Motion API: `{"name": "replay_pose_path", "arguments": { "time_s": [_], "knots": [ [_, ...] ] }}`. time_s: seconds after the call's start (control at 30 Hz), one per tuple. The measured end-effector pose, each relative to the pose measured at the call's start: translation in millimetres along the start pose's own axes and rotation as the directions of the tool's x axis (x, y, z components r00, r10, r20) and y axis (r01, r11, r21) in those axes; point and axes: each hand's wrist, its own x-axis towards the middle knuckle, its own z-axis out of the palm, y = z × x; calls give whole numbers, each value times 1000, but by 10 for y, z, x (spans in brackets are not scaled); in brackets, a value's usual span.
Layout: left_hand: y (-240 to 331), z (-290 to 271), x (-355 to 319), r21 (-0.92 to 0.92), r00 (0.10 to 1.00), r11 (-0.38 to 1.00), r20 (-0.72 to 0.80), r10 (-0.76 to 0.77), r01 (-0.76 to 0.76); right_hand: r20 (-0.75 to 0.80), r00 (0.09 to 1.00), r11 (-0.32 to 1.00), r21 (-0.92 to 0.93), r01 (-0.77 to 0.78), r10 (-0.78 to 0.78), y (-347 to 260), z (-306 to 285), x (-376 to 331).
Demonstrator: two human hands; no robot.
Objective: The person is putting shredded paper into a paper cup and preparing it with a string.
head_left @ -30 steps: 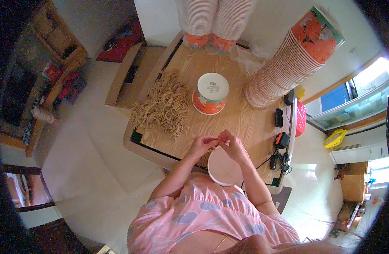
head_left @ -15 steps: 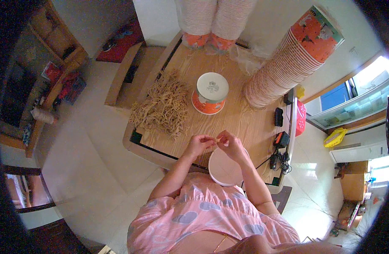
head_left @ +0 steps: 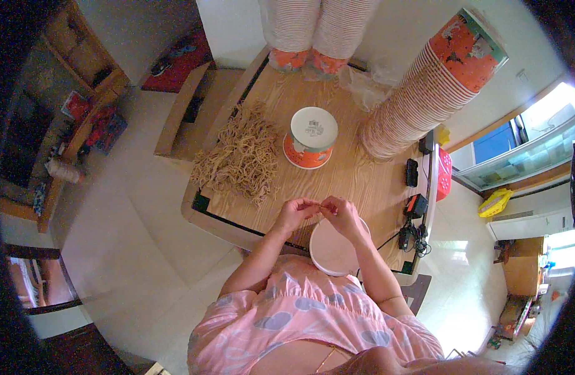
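Observation:
My left hand (head_left: pixel 298 212) and my right hand (head_left: pixel 341 217) meet fingertip to fingertip above the table's near edge. Both are closed in a pinch; whatever lies between the fingertips is too small to make out. Just below my right hand, against my body, is a white round paper bucket (head_left: pixel 333 253), its rim partly covered by my right forearm. A tangled heap of tan cords (head_left: pixel 240 159) lies on the table to the left. Beyond my hands, an orange and green paper bucket (head_left: pixel 309 155) stands upside down, white base up.
A tall leaning stack of nested buckets (head_left: pixel 419 94) rises at the right, and two wrapped bucket stacks (head_left: pixel 294 31) stand at the back. Black chargers and cables (head_left: pixel 414 234) sit along the right edge. An open cardboard box (head_left: pixel 187 125) is left of the wooden table (head_left: pixel 344 181).
My fingertips have drawn slightly closer together, still pinched. The white bucket near my body has shifted very slightly to the right. Everything else on the table looks the same.

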Motion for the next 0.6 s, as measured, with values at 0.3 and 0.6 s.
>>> {"name": "replay_pose_path", "arguments": {
  "time_s": [0.3,0.6],
  "knots": [
    [-71,-25,60,62,996,996,-59,67,-63,-37,999,996,-82,25,-28,18,47,-4],
    [-157,-41,121,166,984,976,-79,158,-143,-83,984,962,-240,132,-156,66,110,-10]
  ]
}}
